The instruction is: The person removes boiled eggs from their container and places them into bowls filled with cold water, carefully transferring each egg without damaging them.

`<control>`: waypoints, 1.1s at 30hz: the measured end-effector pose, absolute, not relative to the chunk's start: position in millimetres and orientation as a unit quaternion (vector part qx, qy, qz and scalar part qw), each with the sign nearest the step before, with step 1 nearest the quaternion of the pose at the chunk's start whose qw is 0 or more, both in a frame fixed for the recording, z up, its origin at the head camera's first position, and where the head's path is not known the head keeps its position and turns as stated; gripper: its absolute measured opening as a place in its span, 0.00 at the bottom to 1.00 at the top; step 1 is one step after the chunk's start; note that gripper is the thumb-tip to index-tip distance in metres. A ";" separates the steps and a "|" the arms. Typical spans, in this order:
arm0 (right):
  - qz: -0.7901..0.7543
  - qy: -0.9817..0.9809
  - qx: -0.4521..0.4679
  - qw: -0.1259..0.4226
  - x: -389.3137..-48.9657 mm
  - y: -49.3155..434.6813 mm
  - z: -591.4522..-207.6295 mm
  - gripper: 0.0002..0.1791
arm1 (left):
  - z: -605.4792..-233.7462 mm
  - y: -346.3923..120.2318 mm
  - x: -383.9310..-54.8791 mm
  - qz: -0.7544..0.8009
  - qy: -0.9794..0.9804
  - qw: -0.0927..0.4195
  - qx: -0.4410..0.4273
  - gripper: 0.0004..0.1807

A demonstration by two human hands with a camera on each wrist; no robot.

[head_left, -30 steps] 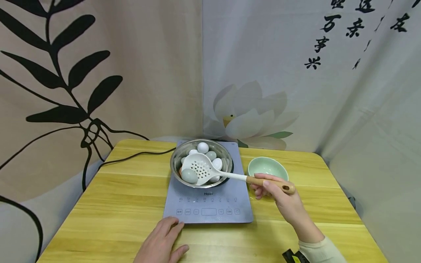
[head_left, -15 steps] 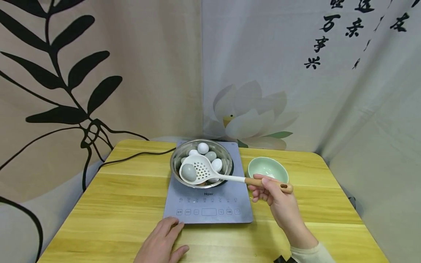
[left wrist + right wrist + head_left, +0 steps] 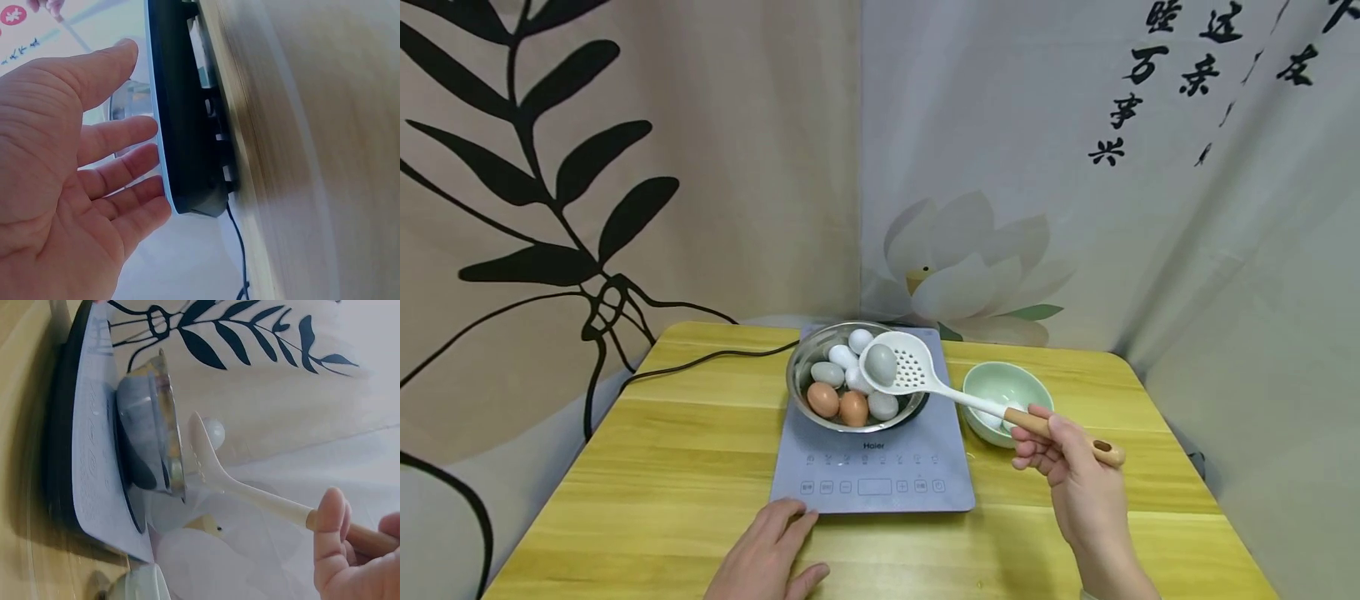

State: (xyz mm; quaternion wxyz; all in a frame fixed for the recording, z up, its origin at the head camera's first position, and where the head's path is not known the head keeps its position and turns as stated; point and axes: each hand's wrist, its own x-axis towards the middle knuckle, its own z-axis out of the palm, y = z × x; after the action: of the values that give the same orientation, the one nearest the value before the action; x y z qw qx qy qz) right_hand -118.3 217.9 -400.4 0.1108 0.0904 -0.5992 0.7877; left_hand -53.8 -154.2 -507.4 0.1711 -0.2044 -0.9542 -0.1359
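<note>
My right hand (image 3: 1075,475) grips the wooden handle of a white slotted spoon (image 3: 917,367). A pale grey-green egg (image 3: 881,365) lies in its bowl, held above the right part of a steel pot (image 3: 797,387). Inside the pot are several white, greenish and brown eggs (image 3: 823,400). The right wrist view shows the spoon (image 3: 250,494) and its egg (image 3: 214,433) clear of the pot rim. My left hand (image 3: 767,550) has its fingers extended, with the fingertips touching the front left edge of the induction cooker (image 3: 887,467); the left wrist view shows the same touch.
The pot stands on the cooker's back half. A pale green bowl (image 3: 1037,387) sits right of the cooker on the wooden table (image 3: 662,450), partly behind the spoon handle, with something whitish inside. A black cord (image 3: 715,357) runs left from the cooker. Curtains hang behind.
The spoon with its egg has risen out of the pot and moved right, along with my right hand. Brown eggs beneath it are now visible. My left hand stays in place.
</note>
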 end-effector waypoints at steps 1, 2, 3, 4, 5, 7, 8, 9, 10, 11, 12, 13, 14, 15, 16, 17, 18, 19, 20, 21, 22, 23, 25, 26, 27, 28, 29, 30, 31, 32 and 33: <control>0.791 -0.594 0.088 0.117 -116.1 221.0 -400.4 0.20 | -507.2 -154.2 -53.8 -0.136 -0.954 0.169 -0.204 0.32; 0.795 -0.588 0.083 0.123 -113.8 224.2 -400.4 0.20 | -507.0 -154.1 -53.9 -0.136 -0.955 0.168 -0.205 0.32; 0.796 -0.586 0.077 0.128 -111.5 227.4 -400.3 0.20 | -506.7 -153.9 -53.8 -0.136 -0.955 0.166 -0.204 0.32; 0.798 -0.583 0.065 0.139 -109.0 230.3 -400.2 0.20 | -506.5 -153.9 -53.8 -0.136 -0.956 0.163 -0.204 0.32; 0.801 -0.578 0.056 0.146 -106.5 233.5 -400.2 0.20 | -506.2 -153.9 -53.6 -0.136 -0.956 0.161 -0.203 0.32; 0.806 -0.569 0.033 0.159 -101.5 240.3 -400.3 0.20 | -505.7 -153.7 -53.6 -0.137 -0.958 0.154 -0.201 0.32; 0.809 -0.563 0.022 0.167 -99.0 243.7 -400.5 0.19 | -505.5 -153.6 -53.5 -0.138 -0.958 0.151 -0.200 0.32; 0.811 -0.559 0.012 0.175 -96.5 247.5 -401.1 0.19 | -505.3 -153.7 -53.4 -0.137 -0.959 0.148 -0.198 0.32; 0.814 -0.552 0.004 0.181 -94.1 251.5 -402.0 0.19 | -505.1 -153.7 -53.4 -0.138 -0.960 0.146 -0.197 0.32; 0.817 -0.546 -0.004 0.184 -91.6 255.7 -403.2 0.19 | -505.0 -153.8 -53.3 -0.137 -0.960 0.146 -0.197 0.32; 0.820 -0.540 -0.011 0.187 -89.2 260.1 -404.7 0.19 | -504.9 -153.9 -53.3 -0.136 -0.960 0.145 -0.197 0.32; 0.822 -0.536 -0.019 0.190 -86.9 264.7 -406.4 0.18 | -505.0 -154.0 -53.3 -0.135 -0.960 0.146 -0.196 0.32; 0.824 -0.533 -0.028 0.192 -84.8 268.8 -408.5 0.18 | -504.9 -154.1 -53.1 -0.135 -0.960 0.146 -0.196 0.32; 0.823 -0.532 -0.039 0.193 -82.8 272.9 -410.6 0.18 | -504.9 -154.2 -53.1 -0.135 -0.961 0.146 -0.195 0.32; 0.822 -0.533 -0.052 0.194 -80.8 276.8 -412.5 0.18 | -504.9 -154.3 -53.0 -0.136 -0.961 0.145 -0.194 0.32; 0.819 -0.534 -0.072 0.197 -79.3 279.9 -414.4 0.17 | -505.0 -154.3 -52.9 -0.137 -0.961 0.143 -0.192 0.32; 0.815 -0.535 -0.093 0.202 -78.1 282.4 -416.1 0.17 | -505.0 -154.4 -52.7 -0.138 -0.961 0.141 -0.191 0.32; 0.809 -0.539 -0.115 0.207 -77.0 284.5 -417.7 0.17 | -504.9 -154.5 -52.4 -0.139 -0.962 0.139 -0.189 0.32; 0.803 -0.540 -0.138 0.212 -76.2 285.9 -419.2 0.17 | -504.9 -154.5 -52.3 -0.140 -0.963 0.137 -0.188 0.32; 0.797 -0.541 -0.158 0.218 -75.7 287.2 -420.4 0.17 | -504.8 -154.5 -52.2 -0.140 -0.963 0.134 -0.186 0.32; 0.793 -0.539 -0.178 0.222 -75.3 288.0 -421.6 0.17 | -504.8 -154.4 -52.2 -0.141 -0.964 0.132 -0.185 0.32; 0.790 -0.535 -0.195 0.226 -75.1 288.4 -422.8 0.18 | -504.9 -154.4 -52.2 -0.141 -0.964 0.131 -0.185 0.32; 0.789 -0.527 -0.216 0.229 -74.8 289.4 -425.2 0.18 | -505.0 -154.4 -52.2 -0.140 -0.964 0.131 -0.184 0.33; 0.790 -0.522 -0.224 0.230 -75.0 289.8 -426.4 0.18 | -505.0 -154.2 -52.4 -0.140 -0.964 0.131 -0.184 0.32; 0.792 -0.516 -0.230 0.229 -75.2 290.1 -427.6 0.18 | -504.9 -154.0 -52.6 -0.140 -0.964 0.132 -0.184 0.32; 0.794 -0.512 -0.235 0.229 -75.5 290.4 -428.9 0.17 | -505.0 -154.0 -52.7 -0.140 -0.964 0.132 -0.184 0.32; 0.795 -0.509 -0.240 0.227 -75.9 290.5 -430.1 0.17 | -505.1 -154.0 -52.7 -0.140 -0.964 0.133 -0.185 0.32; 0.795 -0.508 -0.242 0.226 -76.3 290.6 -431.1 0.17 | -505.1 -153.9 -52.7 -0.140 -0.964 0.132 -0.185 0.32; 0.795 -0.508 -0.244 0.227 -76.6 290.6 -432.2 0.16 | -505.1 -153.7 -52.8 -0.140 -0.964 0.131 -0.185 0.32; 0.793 -0.510 -0.244 0.228 -76.9 290.5 -433.1 0.16 | -505.1 -153.5 -52.9 -0.140 -0.964 0.131 -0.186 0.32; 0.790 -0.513 -0.243 0.230 -77.3 290.4 -433.9 0.16 | -505.2 -153.4 -52.8 -0.139 -0.964 0.131 -0.186 0.32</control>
State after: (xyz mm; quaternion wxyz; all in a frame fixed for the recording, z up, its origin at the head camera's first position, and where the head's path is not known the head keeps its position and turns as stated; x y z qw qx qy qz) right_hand -77.3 290.4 -433.9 0.2296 -0.2431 -0.5132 0.7904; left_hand -52.8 -153.4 -505.2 0.1310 -0.1861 -0.9637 -0.1393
